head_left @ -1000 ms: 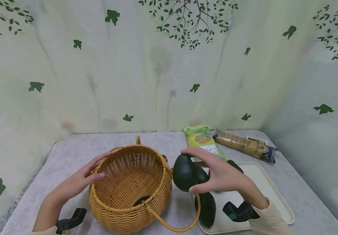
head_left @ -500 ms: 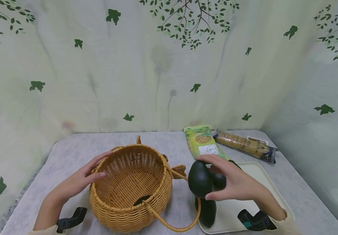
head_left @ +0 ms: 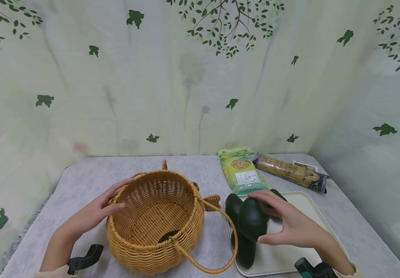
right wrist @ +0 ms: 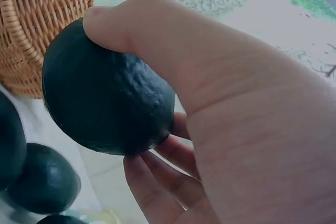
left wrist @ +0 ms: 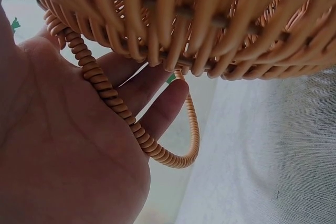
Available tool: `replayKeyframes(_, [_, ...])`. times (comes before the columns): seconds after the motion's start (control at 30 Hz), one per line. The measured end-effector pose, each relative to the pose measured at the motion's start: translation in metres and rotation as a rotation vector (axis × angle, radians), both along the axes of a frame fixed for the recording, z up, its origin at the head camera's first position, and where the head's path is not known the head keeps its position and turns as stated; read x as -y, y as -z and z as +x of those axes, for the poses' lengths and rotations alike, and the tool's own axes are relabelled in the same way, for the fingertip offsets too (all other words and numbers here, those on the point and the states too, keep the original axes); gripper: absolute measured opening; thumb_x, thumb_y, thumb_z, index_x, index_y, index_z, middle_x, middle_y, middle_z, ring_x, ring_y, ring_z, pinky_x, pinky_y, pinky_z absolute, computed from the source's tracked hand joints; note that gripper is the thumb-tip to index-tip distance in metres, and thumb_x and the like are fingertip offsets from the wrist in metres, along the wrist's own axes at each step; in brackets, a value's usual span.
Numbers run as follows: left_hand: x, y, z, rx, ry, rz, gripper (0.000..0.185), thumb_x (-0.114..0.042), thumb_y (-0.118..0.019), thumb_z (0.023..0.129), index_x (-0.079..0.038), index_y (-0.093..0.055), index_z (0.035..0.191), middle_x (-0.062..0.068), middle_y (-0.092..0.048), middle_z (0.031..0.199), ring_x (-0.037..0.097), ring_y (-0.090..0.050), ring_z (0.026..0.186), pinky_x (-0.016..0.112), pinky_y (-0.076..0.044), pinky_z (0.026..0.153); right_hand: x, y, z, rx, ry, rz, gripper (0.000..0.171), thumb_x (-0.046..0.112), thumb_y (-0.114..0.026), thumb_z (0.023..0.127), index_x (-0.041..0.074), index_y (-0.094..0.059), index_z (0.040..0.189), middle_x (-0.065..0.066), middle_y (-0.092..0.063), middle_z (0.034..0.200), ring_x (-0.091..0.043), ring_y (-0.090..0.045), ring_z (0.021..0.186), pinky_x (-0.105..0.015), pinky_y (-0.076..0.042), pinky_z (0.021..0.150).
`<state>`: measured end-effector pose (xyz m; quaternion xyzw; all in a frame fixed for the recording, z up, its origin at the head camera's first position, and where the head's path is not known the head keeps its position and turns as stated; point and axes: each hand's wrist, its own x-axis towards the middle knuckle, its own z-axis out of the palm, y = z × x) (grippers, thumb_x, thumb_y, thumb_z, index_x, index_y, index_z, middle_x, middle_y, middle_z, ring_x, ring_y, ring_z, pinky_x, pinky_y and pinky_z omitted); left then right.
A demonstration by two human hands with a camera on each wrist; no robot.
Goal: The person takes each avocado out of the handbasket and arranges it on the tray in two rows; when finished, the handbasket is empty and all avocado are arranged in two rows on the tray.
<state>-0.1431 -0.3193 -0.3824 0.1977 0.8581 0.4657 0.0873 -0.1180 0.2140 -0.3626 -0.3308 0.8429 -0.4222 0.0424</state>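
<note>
The left hand (head_left: 93,213) lies open, fingers straight, forearm reaching in from the desk's near-left corner. The right hand (head_left: 291,224) is curled, thumb and fingers clasped in a grip.

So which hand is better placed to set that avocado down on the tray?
Right, probably. The right hand grips the avocado just above the tray; the left hand rests on the basket rim.
</note>
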Motion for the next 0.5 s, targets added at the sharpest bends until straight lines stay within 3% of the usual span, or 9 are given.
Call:
replayKeyframes(0.23, [-0.001,-0.002,0.001,0.002,0.002,0.007,0.062,-0.019,-0.051,0.108,-0.030,-0.025,0.163,0.019,-0.022,0.167,0.055,-0.024,0.147,0.072,-0.041,0.099,-0.011,0.011,0.004,0.058,0.040,0.013,0.086,0.027,-0.090,0.081,0.021,-0.045,0.154,-0.003,-0.045,0.153,-0.003,-0.049,0.132,-0.029,-0.052,0.102])
replayKeyframes(0.5, [-0.001,-0.002,0.001,-0.006,-0.001,-0.007,0.063,-0.019,-0.051,0.108,-0.033,-0.024,0.164,0.018,-0.019,0.168,0.055,-0.022,0.148,0.074,-0.037,0.101,-0.020,0.022,0.009,0.130,0.020,-0.041,0.083,0.017,-0.087,0.083,0.025,-0.044,0.154,-0.019,-0.038,0.158,0.000,-0.046,0.134,-0.026,-0.051,0.101])
